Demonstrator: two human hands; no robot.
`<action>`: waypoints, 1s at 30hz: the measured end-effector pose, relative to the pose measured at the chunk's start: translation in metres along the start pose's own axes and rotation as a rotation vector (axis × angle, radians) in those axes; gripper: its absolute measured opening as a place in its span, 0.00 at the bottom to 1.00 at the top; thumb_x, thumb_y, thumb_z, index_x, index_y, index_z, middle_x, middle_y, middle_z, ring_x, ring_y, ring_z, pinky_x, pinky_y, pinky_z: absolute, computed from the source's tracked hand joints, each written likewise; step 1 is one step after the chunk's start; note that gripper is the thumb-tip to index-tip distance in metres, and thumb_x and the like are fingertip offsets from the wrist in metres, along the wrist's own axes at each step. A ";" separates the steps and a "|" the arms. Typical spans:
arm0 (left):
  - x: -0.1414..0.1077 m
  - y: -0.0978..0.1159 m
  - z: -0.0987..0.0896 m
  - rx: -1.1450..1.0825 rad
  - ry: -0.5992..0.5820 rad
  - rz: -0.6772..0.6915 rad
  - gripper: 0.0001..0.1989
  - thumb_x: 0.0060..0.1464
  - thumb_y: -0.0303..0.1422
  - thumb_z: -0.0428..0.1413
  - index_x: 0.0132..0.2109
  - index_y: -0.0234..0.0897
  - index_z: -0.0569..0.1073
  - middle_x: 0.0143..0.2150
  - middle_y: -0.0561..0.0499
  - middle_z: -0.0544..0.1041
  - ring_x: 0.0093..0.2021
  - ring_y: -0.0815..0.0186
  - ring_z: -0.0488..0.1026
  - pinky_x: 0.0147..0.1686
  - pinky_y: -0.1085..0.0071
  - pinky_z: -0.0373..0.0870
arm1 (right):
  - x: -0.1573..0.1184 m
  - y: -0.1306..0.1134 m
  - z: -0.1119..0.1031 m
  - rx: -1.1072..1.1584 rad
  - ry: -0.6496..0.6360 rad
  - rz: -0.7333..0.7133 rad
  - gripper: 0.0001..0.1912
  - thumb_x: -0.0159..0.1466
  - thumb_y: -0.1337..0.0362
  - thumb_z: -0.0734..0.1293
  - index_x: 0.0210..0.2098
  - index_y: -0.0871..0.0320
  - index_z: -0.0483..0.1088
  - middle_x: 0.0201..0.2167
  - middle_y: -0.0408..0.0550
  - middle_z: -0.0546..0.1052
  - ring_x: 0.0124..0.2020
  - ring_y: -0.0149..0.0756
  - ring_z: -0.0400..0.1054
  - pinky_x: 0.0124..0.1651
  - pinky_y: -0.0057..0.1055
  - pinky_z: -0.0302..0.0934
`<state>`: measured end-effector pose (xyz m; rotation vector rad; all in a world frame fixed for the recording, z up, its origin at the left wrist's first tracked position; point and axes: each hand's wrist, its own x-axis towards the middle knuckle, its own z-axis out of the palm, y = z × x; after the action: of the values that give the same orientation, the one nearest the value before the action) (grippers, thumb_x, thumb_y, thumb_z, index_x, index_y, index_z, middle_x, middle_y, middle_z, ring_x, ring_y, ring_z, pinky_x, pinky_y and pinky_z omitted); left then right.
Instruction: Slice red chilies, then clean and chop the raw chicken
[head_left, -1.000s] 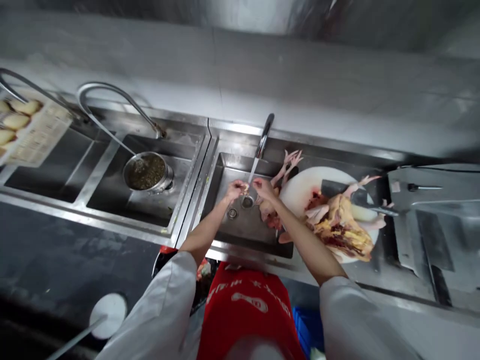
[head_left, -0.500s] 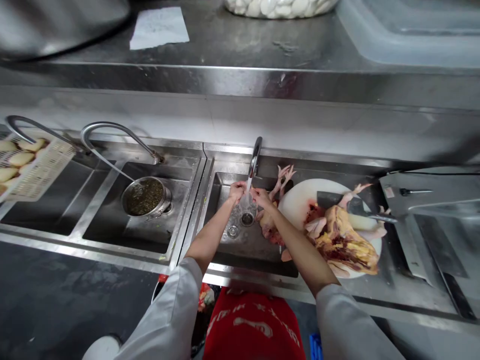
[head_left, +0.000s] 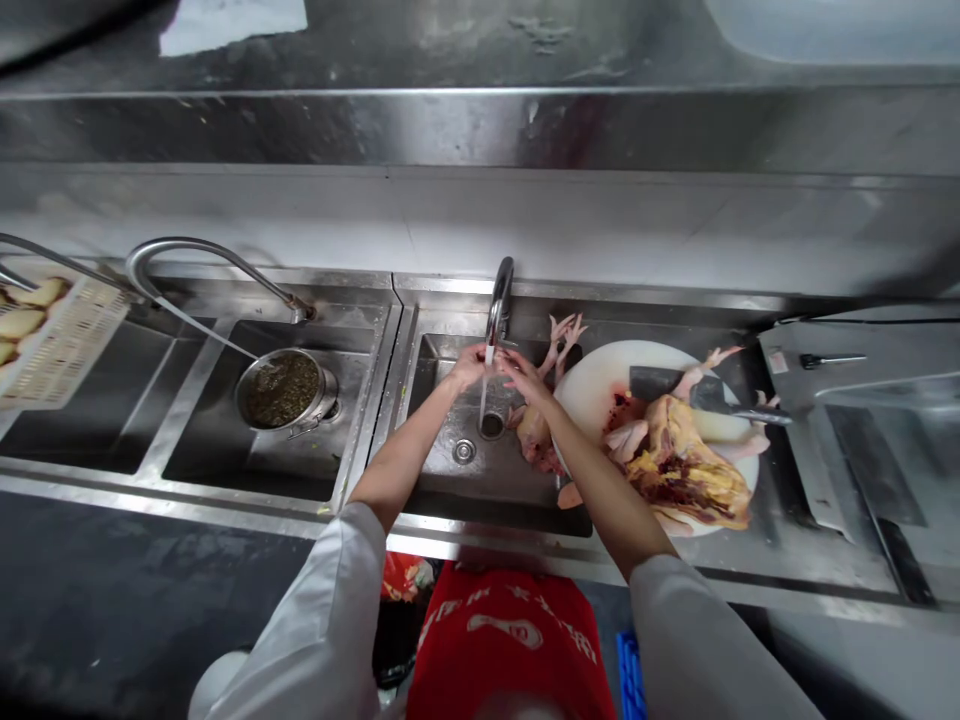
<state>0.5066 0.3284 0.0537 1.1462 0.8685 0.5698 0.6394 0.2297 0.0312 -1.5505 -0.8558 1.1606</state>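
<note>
Centre of frame: left hand (head_left: 469,365) and right hand (head_left: 519,370) meet just below the mouth of a chrome tap (head_left: 499,300), over a steel basin (head_left: 450,480). Fingers of both curl inward, tips close together, at the falling water (head_left: 484,402). Whether anything small is pinched between them, cannot tell; fingers and water cover the spot. Neither hand lies flat or spread.

Nearest large item: a plucked bird (head_left: 535,440) inside the basin, along its right side, just below the right hand and partly behind the right forearm. Its pale feet (head_left: 566,330) point toward the top of the frame, near the basin's back right corner.

Right of centre: round white board (head_left: 589,385), overlapping the basin's right edge. On it, a second bird (head_left: 679,460), yellow fat and dark red showing, with red stains beside it. A cleaver (head_left: 652,383) lies there too, one leg across its blade, handle toward the right. Far right: another knife (head_left: 904,560), black-handled.

Left of centre: metal pot (head_left: 330,390) in the neighbouring sink, dark grainy contents, a stream from a curved tap (head_left: 217,250) running in. Left edge: pale perforated crate (head_left: 86,340) with yellowish oblong pieces (head_left: 21,322). Bottom centre: red apron (head_left: 510,650).
</note>
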 end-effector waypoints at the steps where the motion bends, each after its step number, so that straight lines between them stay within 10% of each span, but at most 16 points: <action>1: -0.001 -0.001 0.005 0.019 -0.001 0.018 0.15 0.37 0.23 0.65 0.38 0.30 0.79 0.30 0.52 0.80 0.28 0.71 0.73 0.31 0.76 0.68 | 0.007 -0.003 0.004 0.028 -0.009 0.018 0.19 0.63 0.50 0.70 0.49 0.54 0.74 0.39 0.46 0.80 0.35 0.33 0.74 0.32 0.26 0.71; 5: -0.006 -0.006 0.010 0.169 0.099 0.071 0.08 0.41 0.25 0.64 0.33 0.29 0.80 0.26 0.52 0.78 0.26 0.71 0.70 0.30 0.76 0.66 | 0.020 -0.007 0.012 0.030 -0.006 0.078 0.16 0.60 0.50 0.71 0.30 0.57 0.73 0.22 0.43 0.74 0.22 0.29 0.69 0.24 0.24 0.67; 12: -0.015 -0.016 -0.004 0.622 0.101 0.123 0.05 0.46 0.26 0.61 0.29 0.29 0.82 0.20 0.55 0.71 0.26 0.69 0.68 0.32 0.75 0.65 | 0.013 0.009 0.009 0.016 0.081 0.106 0.16 0.58 0.49 0.72 0.32 0.57 0.74 0.25 0.44 0.76 0.26 0.35 0.73 0.29 0.31 0.71; 17: -0.012 -0.017 -0.016 0.529 0.433 0.061 0.08 0.44 0.18 0.56 0.29 0.29 0.80 0.24 0.51 0.75 0.29 0.69 0.71 0.35 0.75 0.66 | 0.012 0.014 0.008 -0.009 0.163 0.073 0.17 0.58 0.48 0.70 0.31 0.57 0.76 0.26 0.45 0.77 0.29 0.36 0.73 0.34 0.31 0.70; 30: -0.021 -0.020 0.001 0.281 0.051 -0.038 0.08 0.45 0.32 0.63 0.28 0.29 0.79 0.19 0.54 0.73 0.18 0.74 0.63 0.22 0.76 0.60 | 0.009 -0.012 0.014 -0.332 0.065 -0.108 0.19 0.58 0.49 0.63 0.22 0.57 0.69 0.20 0.43 0.71 0.25 0.32 0.60 0.30 0.29 0.53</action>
<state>0.4946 0.3045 0.0409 1.3705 1.0352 0.4565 0.6290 0.2451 0.0398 -1.7740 -1.1161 0.9178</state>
